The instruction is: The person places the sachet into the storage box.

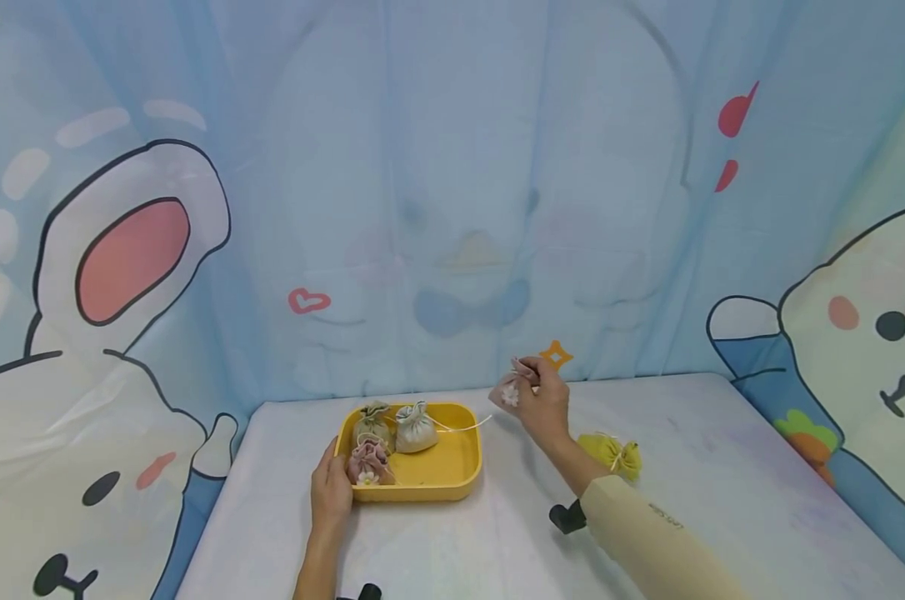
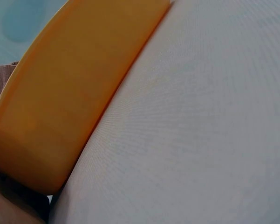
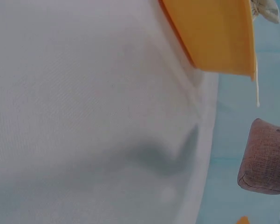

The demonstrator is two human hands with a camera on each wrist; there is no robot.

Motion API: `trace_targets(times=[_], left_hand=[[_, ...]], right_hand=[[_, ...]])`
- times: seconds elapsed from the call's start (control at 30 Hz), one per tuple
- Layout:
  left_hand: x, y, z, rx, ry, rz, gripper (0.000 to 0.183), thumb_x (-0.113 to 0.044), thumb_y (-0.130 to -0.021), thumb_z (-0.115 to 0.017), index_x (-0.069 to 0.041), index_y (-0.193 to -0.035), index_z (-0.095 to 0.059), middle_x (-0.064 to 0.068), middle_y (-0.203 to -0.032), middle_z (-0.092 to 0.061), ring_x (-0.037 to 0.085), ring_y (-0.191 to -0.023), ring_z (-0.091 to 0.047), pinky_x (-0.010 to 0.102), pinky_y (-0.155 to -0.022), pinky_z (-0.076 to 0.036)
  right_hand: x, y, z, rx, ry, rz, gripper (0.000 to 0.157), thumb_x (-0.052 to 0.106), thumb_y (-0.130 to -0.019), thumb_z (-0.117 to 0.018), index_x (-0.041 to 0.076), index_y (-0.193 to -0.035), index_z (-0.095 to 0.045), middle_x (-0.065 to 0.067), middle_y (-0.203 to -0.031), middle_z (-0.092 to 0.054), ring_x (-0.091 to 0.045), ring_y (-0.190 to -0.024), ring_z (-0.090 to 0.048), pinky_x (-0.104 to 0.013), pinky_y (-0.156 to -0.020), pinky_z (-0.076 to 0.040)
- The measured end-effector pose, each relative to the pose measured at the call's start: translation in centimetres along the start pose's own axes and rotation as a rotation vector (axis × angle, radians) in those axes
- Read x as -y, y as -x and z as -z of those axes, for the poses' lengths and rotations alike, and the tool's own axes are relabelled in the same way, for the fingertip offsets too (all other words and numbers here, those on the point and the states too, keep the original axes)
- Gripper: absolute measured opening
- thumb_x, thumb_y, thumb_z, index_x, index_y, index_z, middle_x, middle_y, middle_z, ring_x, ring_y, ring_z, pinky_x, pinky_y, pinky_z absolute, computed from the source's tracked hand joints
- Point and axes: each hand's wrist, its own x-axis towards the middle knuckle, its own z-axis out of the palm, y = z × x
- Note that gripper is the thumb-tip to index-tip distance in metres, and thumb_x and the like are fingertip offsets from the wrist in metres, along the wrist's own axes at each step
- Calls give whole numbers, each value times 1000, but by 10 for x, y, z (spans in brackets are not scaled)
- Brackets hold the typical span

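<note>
My left hand [image 1: 331, 492] grips the left side of a yellow plastic tray [image 1: 445, 468], whose outer wall [image 2: 74, 79] fills much of the left wrist view. Inside the tray's left part sit three small drawstring pouches: an olive one [image 1: 372, 423], a whitish one [image 1: 415, 433] with its cord trailing over the rim, and a pink one [image 1: 373, 458] with a white flower. To the right of the tray, my right hand [image 1: 546, 407] pinches another dusty-pink pouch [image 3: 264, 158] near its gathered top. This pouch hangs above the table, its shadow below it.
A yellow-green pouch [image 1: 602, 450] lies on the table to the right, partly behind my right forearm. White cloth [image 1: 692, 483] covers the table. A blue cartoon-printed curtain [image 1: 460, 167] stands along the table's back edge.
</note>
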Motion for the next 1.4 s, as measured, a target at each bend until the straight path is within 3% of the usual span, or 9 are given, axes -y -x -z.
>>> trace_targets(times=[0.27,0.47,0.63,0.83,0.93,1.07,1.27,1.4], left_hand=[[0,1,1,-12,-23,-13,55,-16,-108,-29,-2,-159,-39,20,-163,-41,39,-156,-31,56,-129,-27],[-1,2,0,-10,-18,-13,55,-15,-107,-29,-2,-159,-39,20,-163,-42,38,-155,-32,56,-129,-27],[-2,2,0,-11,-34,-5,55,-17,-108,-28,-2,-159,-39,20,-164,-41,39,-156,-31,56,-129,-26],[-2,1,0,-11,-38,-1,55,-17,-108,-28,-2,-159,-39,19,-164,-40,40,-156,-30,56,-129,-26],[-1,1,0,-12,-32,-2,55,-17,-108,-28,-3,-160,-39,19,-164,-41,39,-156,-30,56,-129,-26],[0,0,0,-14,-34,-5,54,-17,-108,-29,-3,-159,-39,19,-164,-41,39,-156,-31,56,-129,-26],[0,0,0,-11,-26,-13,54,-17,-108,-28,-2,-159,-40,20,-163,-41,39,-156,-31,56,-129,-26],[0,0,0,-11,-22,-20,54,-17,-108,-28,-2,-159,-40,20,-163,-41,40,-156,-31,56,-129,-26]], right_hand=[[20,3,-4,34,-64,87,21,4,-104,-56,6,-122,-67,-10,-120,-73,-21,-96,-65,-28,-74,-59],[42,7,-7,46,-91,175,21,2,-103,-58,6,-121,-68,-10,-118,-74,-20,-93,-65,-34,-76,-60],[59,11,-9,56,-119,247,19,3,-102,-60,6,-119,-69,-8,-118,-74,-20,-93,-65,-30,-75,-58],[71,19,-15,117,-141,246,21,2,-102,-60,9,-120,-68,-6,-115,-74,-18,-91,-64,-27,-67,-54],[75,24,-19,147,-139,231,22,2,-101,-60,10,-120,-68,-5,-114,-74,-17,-92,-64,-30,-69,-56],[79,31,-24,191,-133,217,22,2,-101,-61,12,-120,-68,-3,-116,-74,-16,-96,-66,-34,-83,-60],[85,37,-28,228,-151,237,26,0,-100,-61,13,-121,-68,-2,-118,-74,-15,-94,-65,-30,-75,-58],[87,41,-31,251,-162,233,26,0,-100,-62,13,-121,-68,0,-120,-74,-14,-96,-65,-32,-83,-60]])
